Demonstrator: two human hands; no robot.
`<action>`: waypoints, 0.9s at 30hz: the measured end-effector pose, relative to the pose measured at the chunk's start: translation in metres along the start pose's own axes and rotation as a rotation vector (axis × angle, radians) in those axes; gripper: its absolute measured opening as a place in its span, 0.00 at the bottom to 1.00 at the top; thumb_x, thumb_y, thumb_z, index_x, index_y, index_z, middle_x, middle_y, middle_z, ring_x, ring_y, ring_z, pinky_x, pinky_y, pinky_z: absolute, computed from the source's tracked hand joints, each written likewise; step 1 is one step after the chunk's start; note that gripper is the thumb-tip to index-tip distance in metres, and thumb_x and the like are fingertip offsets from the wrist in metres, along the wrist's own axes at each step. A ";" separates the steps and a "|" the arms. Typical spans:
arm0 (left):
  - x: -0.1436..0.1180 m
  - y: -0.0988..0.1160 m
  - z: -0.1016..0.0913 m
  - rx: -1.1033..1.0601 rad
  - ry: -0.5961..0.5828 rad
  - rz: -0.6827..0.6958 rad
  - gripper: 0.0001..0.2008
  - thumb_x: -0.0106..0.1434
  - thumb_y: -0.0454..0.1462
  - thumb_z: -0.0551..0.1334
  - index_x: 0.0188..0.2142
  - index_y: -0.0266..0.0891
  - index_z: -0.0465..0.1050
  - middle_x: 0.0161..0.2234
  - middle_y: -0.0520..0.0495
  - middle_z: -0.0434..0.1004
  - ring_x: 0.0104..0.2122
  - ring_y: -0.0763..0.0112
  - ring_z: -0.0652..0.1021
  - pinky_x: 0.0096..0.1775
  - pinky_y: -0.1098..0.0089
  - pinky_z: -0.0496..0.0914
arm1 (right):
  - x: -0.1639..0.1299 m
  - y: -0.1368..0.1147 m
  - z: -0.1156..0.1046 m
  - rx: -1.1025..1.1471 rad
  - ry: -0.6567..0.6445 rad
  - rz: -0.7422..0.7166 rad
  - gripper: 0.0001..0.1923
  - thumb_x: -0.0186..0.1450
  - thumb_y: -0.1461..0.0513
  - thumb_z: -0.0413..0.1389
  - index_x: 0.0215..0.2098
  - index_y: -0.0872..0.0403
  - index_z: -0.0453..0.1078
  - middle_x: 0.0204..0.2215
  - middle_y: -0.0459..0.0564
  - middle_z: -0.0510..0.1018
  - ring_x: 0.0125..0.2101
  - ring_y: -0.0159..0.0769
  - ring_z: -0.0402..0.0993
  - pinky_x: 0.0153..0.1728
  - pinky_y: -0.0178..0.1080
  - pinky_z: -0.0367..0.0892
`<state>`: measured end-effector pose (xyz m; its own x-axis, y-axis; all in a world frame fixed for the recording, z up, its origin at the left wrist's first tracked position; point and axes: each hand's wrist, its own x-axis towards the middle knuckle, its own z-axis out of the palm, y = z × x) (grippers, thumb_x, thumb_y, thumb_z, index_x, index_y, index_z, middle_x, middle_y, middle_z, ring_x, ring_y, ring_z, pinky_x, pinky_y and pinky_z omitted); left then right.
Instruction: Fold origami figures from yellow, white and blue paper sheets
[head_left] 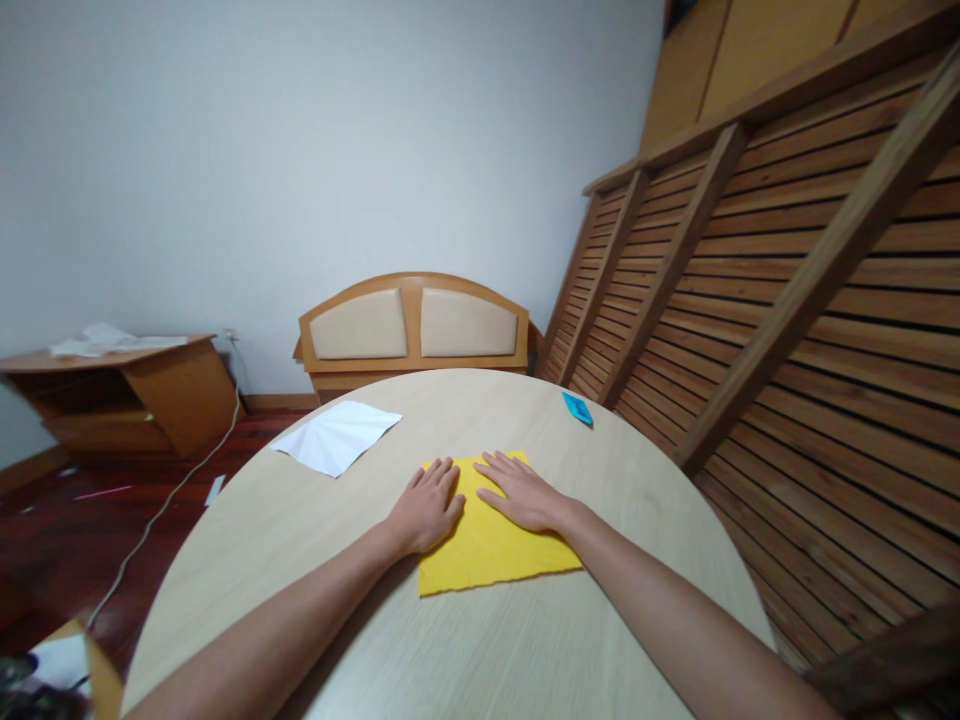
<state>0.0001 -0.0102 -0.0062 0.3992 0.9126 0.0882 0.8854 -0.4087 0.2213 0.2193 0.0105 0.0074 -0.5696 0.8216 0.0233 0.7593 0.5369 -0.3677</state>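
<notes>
We start with the round, pale wooden worktop [465, 640], which fills the lower part of the view and carries everything we are concerned with. On it, just ahead of us and near the middle, lies the yellow paper sheet [491, 555], flat, with a slightly ragged near edge. Both our hands rest on its far part, fingers spread and palms down: the left hand [426, 508] covers the sheet's left far corner and partly sits on the bare wood, while the right hand [523, 495] lies fully on the sheet, the two close together but not touching; neither is closed around anything. We judge the sheet to be very light and thin, limp enough to bend under its own weight, easy to crease and easy to tear, and likely to slide on the smooth wood unless pressed down. The best hold, we think, is at a free corner or edge, such as the near corners, pinched between thumb and fingertip. To the left, apart from us, lies a white creased paper [337, 436], and farther off to the right, near the rim, a small blue folded piece [577, 407].
</notes>
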 end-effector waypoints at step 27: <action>-0.004 0.002 -0.003 0.005 0.023 0.107 0.27 0.71 0.41 0.45 0.67 0.36 0.51 0.69 0.41 0.50 0.68 0.61 0.52 0.66 0.56 0.49 | 0.004 -0.023 0.012 -0.001 0.021 -0.010 0.40 0.68 0.40 0.41 0.70 0.52 0.50 0.70 0.54 0.47 0.69 0.48 0.39 0.67 0.52 0.36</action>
<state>0.0001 -0.0145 -0.0035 0.4862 0.8636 0.1333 0.8391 -0.5040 0.2047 0.1960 -0.0011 0.0049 -0.5702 0.8202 0.0463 0.7541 0.5449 -0.3665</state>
